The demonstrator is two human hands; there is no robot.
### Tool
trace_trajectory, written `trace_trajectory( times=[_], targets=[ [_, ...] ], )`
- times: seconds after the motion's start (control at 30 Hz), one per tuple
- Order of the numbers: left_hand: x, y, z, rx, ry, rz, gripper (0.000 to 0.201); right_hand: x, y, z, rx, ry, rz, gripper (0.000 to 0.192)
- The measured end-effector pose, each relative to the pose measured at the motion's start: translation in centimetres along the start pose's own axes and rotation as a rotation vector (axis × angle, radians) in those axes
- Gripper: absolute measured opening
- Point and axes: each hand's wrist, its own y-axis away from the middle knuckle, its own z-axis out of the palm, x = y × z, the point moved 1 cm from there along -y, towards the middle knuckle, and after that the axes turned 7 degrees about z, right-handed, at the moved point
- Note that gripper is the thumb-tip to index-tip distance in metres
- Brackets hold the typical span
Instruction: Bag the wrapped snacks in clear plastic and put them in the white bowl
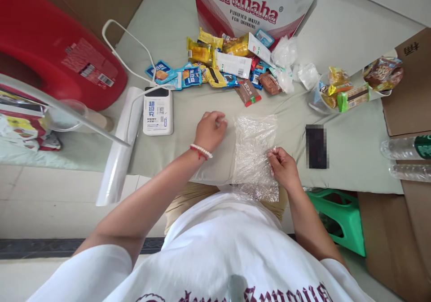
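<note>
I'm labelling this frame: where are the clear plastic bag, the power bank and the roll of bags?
clear plastic bag (253, 151), head view, middle of the film
power bank (158, 112), head view, front face
roll of bags (119, 151), head view, mid-length

A worktop (188, 113) under a pale grey-green cloth fills the middle. Below it lies a floor (43, 203) of light tiles, crossed by a dark patterned strip (40, 248). A red plastic chair (50, 46) stands at the left, a green stool (346, 216) at the lower right. Brown cardboard (407, 95) lies along the right edge. The light is soft and even.
</note>
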Motion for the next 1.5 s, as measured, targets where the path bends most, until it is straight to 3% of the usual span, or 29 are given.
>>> trace_trajectory(
  times=[0.1,0.27,0.37,0.5,0.57,0.73,0.8,0.93,1.1,1.23,1.37,1.5],
  targets=[
    [0.9,-3.2,2.1,-0.049,-0.071,0.057,0.032,0.3,0.1,-0.5,-0.001,0.05,-0.005,0.034],
    [1.2,-5.3,3.1,-0.248,-0.173,0.163,0.012,0.7,0.0,-1.8,0.033,0.148,-0.032,0.033],
    [0.9,-4.8,2.5,-0.307,-0.02,0.169,0.015,0.9,-0.4,-2.9,0.091,0.261,-0.072,0.034],
    [1.1,-3.1,1.5,-0.34,0.349,0.085,0.014,0.8,-1.2,-4.0,0.121,0.386,-0.105,0.035],
    [1.5,-2.2,1.2,-0.346,0.505,0.006,0.014,0.2,-1.4,-4.4,0.205,0.466,-0.164,0.033],
    [2.7,-0.8,0.9,-0.327,0.667,-0.14,0.021,-3.9,0.8,-4.1,0.586,0.537,-0.485,0.025],
    [3.0,-0.4,1.0,-0.325,0.689,-0.163,0.025,-5.8,1.9,-2.8,0.527,0.481,-0.586,0.018],
    [3.4,0.4,1.4,-0.336,0.713,-0.207,0.031,-7.7,1.6,1.2,0.18,0.377,-0.627,0.015],
    [3.4,1.3,1.5,-0.351,0.739,-0.241,0.035,-6.9,-1.7,5.2,0.062,0.287,-0.569,0.021],
    [3.2,1.9,1.1,-0.35,0.777,-0.269,0.036,-6.1,-2.7,5.8,0.049,0.077,-0.39,0.019],
    [2.8,2.2,1.1,-0.319,0.753,-0.23,0.028,-5.4,-2.7,5.7,-0.056,-0.178,-0.158,0.022],
    [2.7,2.6,1.5,-0.289,0.692,-0.154,0.026,-5.1,-2.6,5.7,-0.12,-0.351,-0.093,0.024]
  ],
)
